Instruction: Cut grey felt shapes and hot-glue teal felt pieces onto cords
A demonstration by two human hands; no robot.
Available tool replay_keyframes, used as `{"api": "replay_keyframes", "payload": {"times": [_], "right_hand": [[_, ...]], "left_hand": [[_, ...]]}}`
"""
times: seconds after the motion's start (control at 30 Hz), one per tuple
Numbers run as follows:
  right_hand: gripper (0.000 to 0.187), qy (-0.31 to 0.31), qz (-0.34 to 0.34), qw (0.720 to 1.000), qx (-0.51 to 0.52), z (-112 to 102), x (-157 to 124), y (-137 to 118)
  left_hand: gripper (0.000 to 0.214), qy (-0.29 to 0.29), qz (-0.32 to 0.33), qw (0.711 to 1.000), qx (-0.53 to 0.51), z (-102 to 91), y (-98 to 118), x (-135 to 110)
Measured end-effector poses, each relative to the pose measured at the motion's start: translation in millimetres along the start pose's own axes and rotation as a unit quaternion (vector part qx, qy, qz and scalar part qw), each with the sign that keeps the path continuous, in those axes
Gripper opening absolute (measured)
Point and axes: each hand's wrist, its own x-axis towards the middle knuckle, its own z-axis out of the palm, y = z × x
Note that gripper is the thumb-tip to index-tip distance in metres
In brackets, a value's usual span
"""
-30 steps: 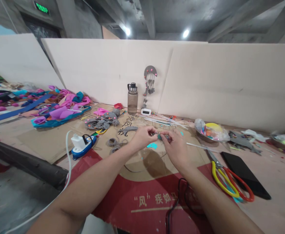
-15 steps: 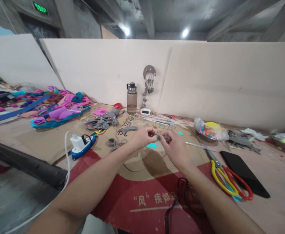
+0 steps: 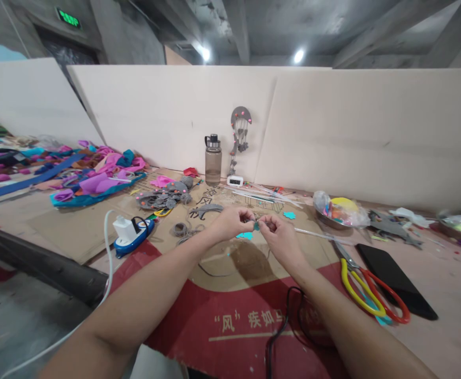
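Over the cardboard sheet, my left hand (image 3: 230, 223) and my right hand (image 3: 280, 238) meet fingertip to fingertip, both closed in a pinch. Between them sits a small teal piece (image 3: 256, 226), partly covered by the fingers; its exact kind is too small to tell. Just beneath my left hand lies a bright turquoise felt cutout (image 3: 244, 236). Another turquoise cutout (image 3: 289, 215) rests beyond my right hand. Grey cord (image 3: 181, 229) lies loosely coiled left of my left hand, near a grey felt crescent (image 3: 210, 209).
Yellow-and-red-handled scissors (image 3: 362, 289) and a black phone (image 3: 396, 281) lie to the right, below a metal bowl (image 3: 333, 222). A blue power strip (image 3: 134, 239) sits left. Behind stand a water bottle (image 3: 213, 162) and a small clock (image 3: 235, 181). A black cable (image 3: 272, 342) crosses the front.
My fingers have shifted slightly around the small teal piece, and my right hand has turned a little. The turquoise cutout beyond it shows more fully. Other things stay put.
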Motion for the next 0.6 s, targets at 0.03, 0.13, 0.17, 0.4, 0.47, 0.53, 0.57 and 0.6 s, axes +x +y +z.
{"api": "replay_keyframes", "payload": {"times": [0.03,0.13,0.17,0.4,0.47,0.53,0.57,0.6], "right_hand": [[0.026,0.0,0.002,1.0,0.0,-0.2,-0.4,0.1],[0.025,0.001,0.012,1.0,0.008,0.0,-1.2,0.1],[0.025,0.0,0.017,1.0,0.012,0.3,-1.2,0.1],[0.021,-0.003,0.036,0.999,0.02,2.5,-0.2,1.9],[0.021,-0.003,0.029,0.999,0.019,3.4,0.5,3.4],[0.022,-0.002,0.025,1.0,0.016,4.4,1.2,5.1],[0.023,-0.002,0.024,1.0,0.015,5.0,1.5,5.8],[0.023,-0.001,0.024,1.0,0.014,5.4,1.7,6.4]], "left_hand": [[0.015,-0.004,0.0,1.0,-0.003,0.3,-1.3,0.6],[0.015,-0.015,0.0,1.0,-0.005,0.8,-4.1,1.8],[0.017,-0.016,-0.001,1.0,-0.003,0.7,-4.6,2.0],[0.021,-0.026,-0.012,0.999,0.036,-0.1,-9.2,2.2],[0.021,-0.025,-0.009,0.999,0.039,0.6,-10.7,2.4],[0.022,-0.023,-0.009,0.999,0.03,1.6,-11.9,2.5],[0.021,-0.022,-0.011,0.999,0.023,2.3,-12.5,2.6],[0.021,-0.021,-0.015,1.0,0.016,3.0,-13.1,2.6]]}}
